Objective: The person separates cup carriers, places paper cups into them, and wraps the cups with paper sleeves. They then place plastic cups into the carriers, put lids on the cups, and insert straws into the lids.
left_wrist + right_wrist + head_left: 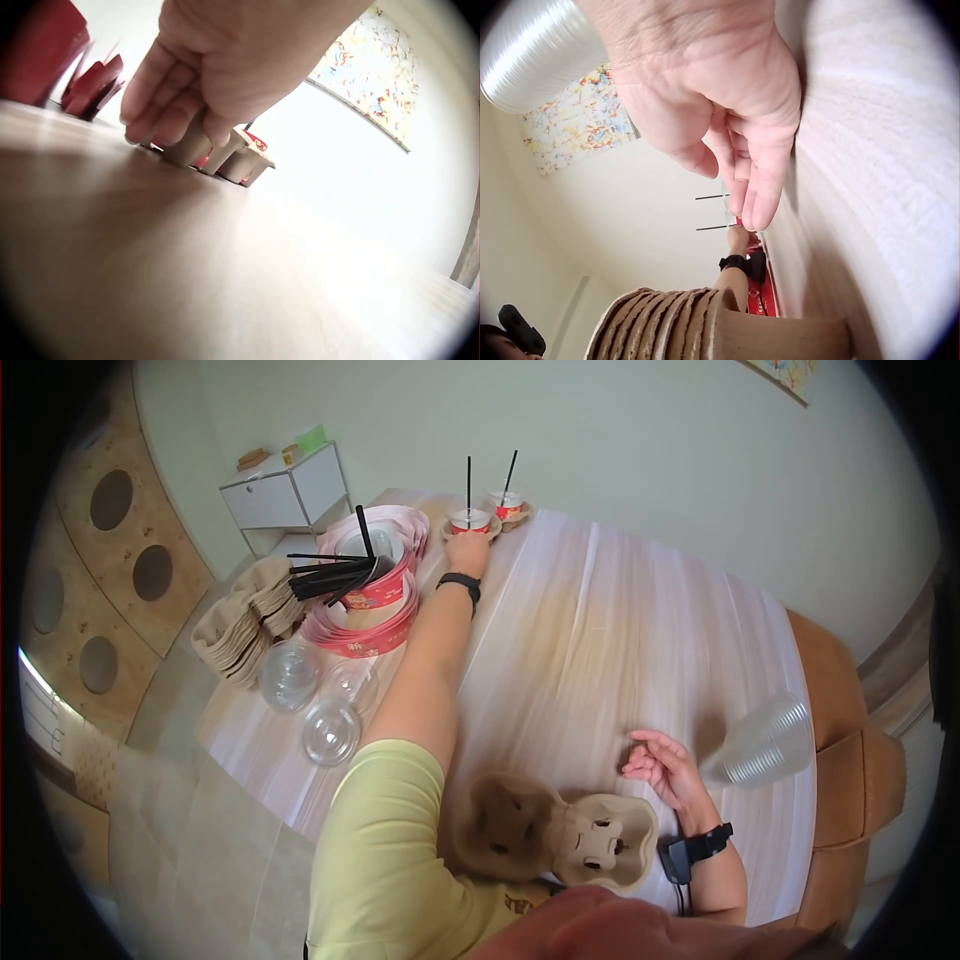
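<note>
At the table's far end my left hand (467,552) grips the near side of a brown pulp cup carrier (187,150), its fingers curled down over it. A red-and-white cup (470,520) with a black straw stands in that carrier. Just behind and to the right is a second carrier (246,164) with another strawed cup (508,503). My right hand (664,768) holds nothing; its fingers are loosely bent, and its side lies at the tabletop in the right wrist view. Nested carriers (610,840) sit close to my body, left of the right wrist.
Stacked clear cups (768,745) lie at the right edge. On the left are red-and-pink sleeves (365,635), black straws (335,578), clear lids (331,731) and more stacked carriers (232,628). A white cabinet (268,503) stands behind; a brown chair (850,760) is at right.
</note>
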